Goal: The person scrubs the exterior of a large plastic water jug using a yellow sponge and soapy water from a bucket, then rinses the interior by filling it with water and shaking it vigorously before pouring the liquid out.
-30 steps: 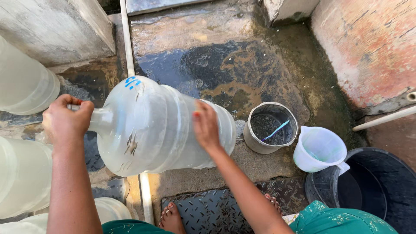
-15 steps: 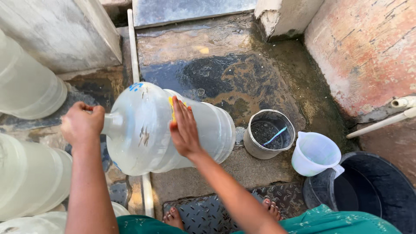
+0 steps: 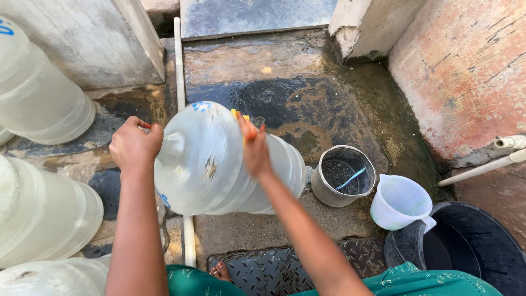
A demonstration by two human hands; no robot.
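The left hand (image 3: pixel 134 143) is closed in a fist around the neck of a large translucent water jug (image 3: pixel 219 161), which lies tilted on its side in the air above the wet stone floor (image 3: pixel 296 104). The right hand (image 3: pixel 253 145) lies flat and open against the jug's upper flank, fingers extended, with a small yellow object (image 3: pixel 239 115) under the fingertips; what it is cannot be told.

Below the jug a thin white pipe (image 3: pixel 181 82) runs along the floor from the back wall toward the person's bare foot (image 3: pixel 220 271), which rests on a ribbed metal plate (image 3: pixel 285 268).

To the right of the jug's base, close but apart, stands a round metal bucket (image 3: pixel 343 176) with dark water and a light blue stick inside. Just beyond it a white plastic jug (image 3: pixel 401 201) rests on the rim of a black tub (image 3: pixel 466 252). A reddish wall (image 3: pixel 466 71) closes the right side.

On the left, 3 more translucent bottles (image 3: pixel 41 98) crowd the edge, near the left forearm. The widest open room is the wet floor ahead of the jug, up to the concrete step (image 3: pixel 257 16).
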